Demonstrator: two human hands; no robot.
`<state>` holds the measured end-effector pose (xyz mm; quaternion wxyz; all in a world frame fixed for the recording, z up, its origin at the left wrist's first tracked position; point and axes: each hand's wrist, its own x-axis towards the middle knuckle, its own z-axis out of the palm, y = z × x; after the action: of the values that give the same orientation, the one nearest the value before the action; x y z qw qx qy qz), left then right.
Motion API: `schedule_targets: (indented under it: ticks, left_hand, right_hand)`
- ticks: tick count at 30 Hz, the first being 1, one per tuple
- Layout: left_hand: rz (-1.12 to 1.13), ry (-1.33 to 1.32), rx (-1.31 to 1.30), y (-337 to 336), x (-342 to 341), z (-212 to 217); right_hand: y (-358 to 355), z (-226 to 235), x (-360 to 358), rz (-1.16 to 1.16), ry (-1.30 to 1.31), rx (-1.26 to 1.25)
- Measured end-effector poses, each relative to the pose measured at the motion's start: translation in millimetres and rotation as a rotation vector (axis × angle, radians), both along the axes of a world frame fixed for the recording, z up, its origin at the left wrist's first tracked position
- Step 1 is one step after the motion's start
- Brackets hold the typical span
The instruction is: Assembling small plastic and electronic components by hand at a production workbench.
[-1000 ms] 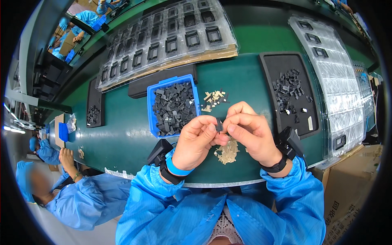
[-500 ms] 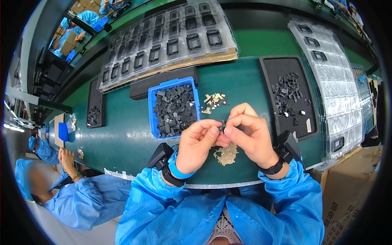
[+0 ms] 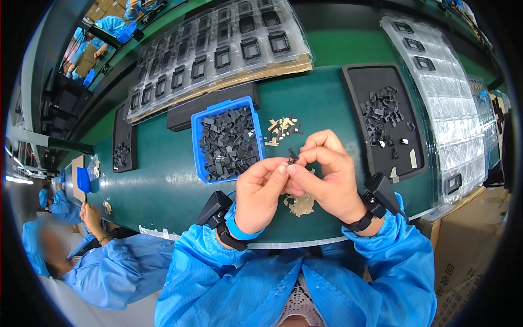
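I see both hands together, left hand (image 3: 261, 193) and right hand (image 3: 327, 177) pinching one small black part (image 3: 292, 155), just right of the blue bin (image 3: 197, 146).

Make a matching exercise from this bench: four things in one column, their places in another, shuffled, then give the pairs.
Things:
1. blue bin of dark parts
2. black tray with scattered dark pieces
3. small dark piece
4. tan scraps

Places:
A. pinched between the fingertips of the left hand and right hand
B. on the green table, just beyond the left hand
C. on the table right under the hands
D. to the right of the hands, beside the clear blister trays

Pairs: 1-B, 2-D, 3-A, 4-C
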<state>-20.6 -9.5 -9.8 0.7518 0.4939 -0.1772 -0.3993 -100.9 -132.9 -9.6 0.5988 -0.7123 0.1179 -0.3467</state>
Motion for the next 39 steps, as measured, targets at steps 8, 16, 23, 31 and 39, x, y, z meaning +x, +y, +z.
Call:
schedule_targets:
  ticks: [8,16,23,31,39]
  left_hand:
    - [-0.067,0.186,-0.074,1.4,7.4,-0.4]
    - [-0.041,-0.212,0.031,5.3,9.5,9.3]
    - [0.098,-0.732,0.181,3.3,9.8,10.6]
    - [0.011,-1.251,0.175,-0.6,12.0,15.1]
    - [0.061,-0.81,0.052,6.2,9.5,-10.8]
  right_hand:
    - [-2.9,2.1,-2.8,0.059,-0.012,0.037]
    - [-8.4,4.5,-6.5,0.242,0.079,0.463]
    - [-15.7,-2.6,-1.9,0.309,0.13,0.526]
    - [-16.0,-2.7,-5.2,0.442,0.238,0.653]
    - [-8.0,1.3,-2.0,0.374,0.159,0.457]
